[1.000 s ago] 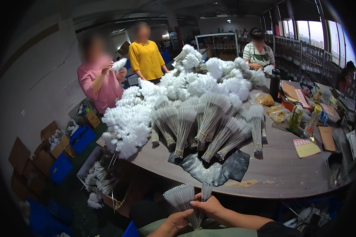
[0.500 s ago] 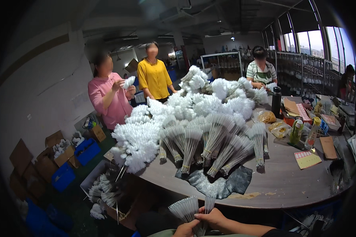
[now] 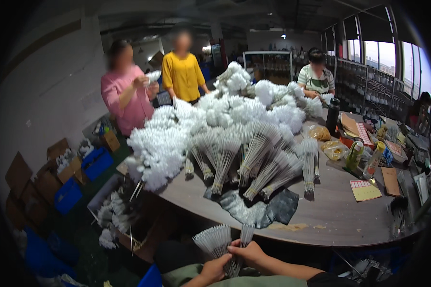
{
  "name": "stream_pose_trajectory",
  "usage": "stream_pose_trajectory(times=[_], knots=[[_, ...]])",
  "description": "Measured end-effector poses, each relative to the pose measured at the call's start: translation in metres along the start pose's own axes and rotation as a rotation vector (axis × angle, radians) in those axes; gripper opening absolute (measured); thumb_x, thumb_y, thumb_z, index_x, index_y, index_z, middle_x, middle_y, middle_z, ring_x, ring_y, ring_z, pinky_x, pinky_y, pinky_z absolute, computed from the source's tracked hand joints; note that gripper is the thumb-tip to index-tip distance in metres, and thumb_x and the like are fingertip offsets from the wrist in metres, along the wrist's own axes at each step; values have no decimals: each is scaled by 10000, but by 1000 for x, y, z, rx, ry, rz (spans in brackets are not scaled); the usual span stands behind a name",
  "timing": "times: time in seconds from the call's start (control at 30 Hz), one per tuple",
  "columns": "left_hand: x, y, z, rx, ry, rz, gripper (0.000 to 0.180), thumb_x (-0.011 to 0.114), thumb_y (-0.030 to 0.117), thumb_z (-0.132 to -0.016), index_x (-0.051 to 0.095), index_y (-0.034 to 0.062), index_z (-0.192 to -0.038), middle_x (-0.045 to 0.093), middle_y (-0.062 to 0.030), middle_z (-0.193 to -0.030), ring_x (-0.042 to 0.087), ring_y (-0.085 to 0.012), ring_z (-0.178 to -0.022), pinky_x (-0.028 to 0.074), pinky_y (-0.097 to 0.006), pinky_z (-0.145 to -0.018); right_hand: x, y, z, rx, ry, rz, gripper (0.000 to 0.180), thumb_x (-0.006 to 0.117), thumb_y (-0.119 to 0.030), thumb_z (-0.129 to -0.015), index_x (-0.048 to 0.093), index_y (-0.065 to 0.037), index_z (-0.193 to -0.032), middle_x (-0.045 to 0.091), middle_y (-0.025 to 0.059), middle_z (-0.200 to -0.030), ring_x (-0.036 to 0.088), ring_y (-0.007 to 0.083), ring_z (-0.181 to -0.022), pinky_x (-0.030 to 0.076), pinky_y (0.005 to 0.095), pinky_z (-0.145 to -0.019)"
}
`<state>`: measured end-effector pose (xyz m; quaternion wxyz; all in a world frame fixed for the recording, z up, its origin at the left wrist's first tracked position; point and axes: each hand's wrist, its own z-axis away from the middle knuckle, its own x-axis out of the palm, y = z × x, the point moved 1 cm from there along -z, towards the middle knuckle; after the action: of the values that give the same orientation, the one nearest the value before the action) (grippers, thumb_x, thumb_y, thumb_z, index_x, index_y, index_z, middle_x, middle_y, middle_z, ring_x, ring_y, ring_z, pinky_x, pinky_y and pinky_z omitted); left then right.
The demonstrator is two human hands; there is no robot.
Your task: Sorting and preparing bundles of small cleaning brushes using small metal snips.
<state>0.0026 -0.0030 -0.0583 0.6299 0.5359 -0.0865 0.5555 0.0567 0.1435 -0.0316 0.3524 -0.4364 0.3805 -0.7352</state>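
Note:
Low in front of me, my left hand (image 3: 214, 269) is closed around a spread fan of thin wire-stemmed brushes (image 3: 212, 240) with pale bristled tips. Right beside it, my right hand (image 3: 249, 252) pinches a narrower bunch of the same brushes (image 3: 246, 233), held upright. The two hands nearly touch where the stems meet; the lower stem ends are partly hidden. Just beyond them, a dark crumpled sheet (image 3: 280, 209) lies at the table's near edge. Several banded bundles of wire brushes (image 3: 225, 160) rest behind that sheet, tips pointing away.
White bristle bundles (image 3: 163, 153) are heaped across the table (image 3: 330, 210). Bottles (image 3: 354, 155), a black flask (image 3: 333, 116) and paper cards (image 3: 365, 190) stand or lie at right. Three people work around the far side. Blue crates (image 3: 96, 163) and cartons sit on the floor at left.
The whole view has shifted a little, so the table and my hands appear slightly higher and further left. Both hands keep their brushes in nearly the same pose.

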Motion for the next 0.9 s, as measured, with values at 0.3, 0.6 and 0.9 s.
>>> stream_pose_trajectory(times=[0.3,0.6,0.9], knots=[[53,23,21,1,124,-153,325,497,112,-902,505,12,-1211,592,-108,-1119,611,-196,-971,501,-327,-838,1,-8,3,-125,126,-18,277,726,-217,-781,620,-18,-943,622,36,-844,580,118,-773,473,261,-712],[36,21,-3,249,122,-25,336,532,-57,-820,545,-10,-1152,607,-83,-1085,589,-162,-983,485,-280,-811,3,-19,-6,-89,34,-203,186,694,-79,-784,609,8,-924,628,57,-834,609,131,-772,488,257,-716],[37,19,2,214,109,-82,340,538,-9,-829,535,-14,-1168,601,-93,-1111,584,-178,-999,462,-306,-873,0,-12,-1,-100,0,-153,159,678,-45,-775,589,9,-895,612,70,-856,599,140,-773,490,273,-719]])
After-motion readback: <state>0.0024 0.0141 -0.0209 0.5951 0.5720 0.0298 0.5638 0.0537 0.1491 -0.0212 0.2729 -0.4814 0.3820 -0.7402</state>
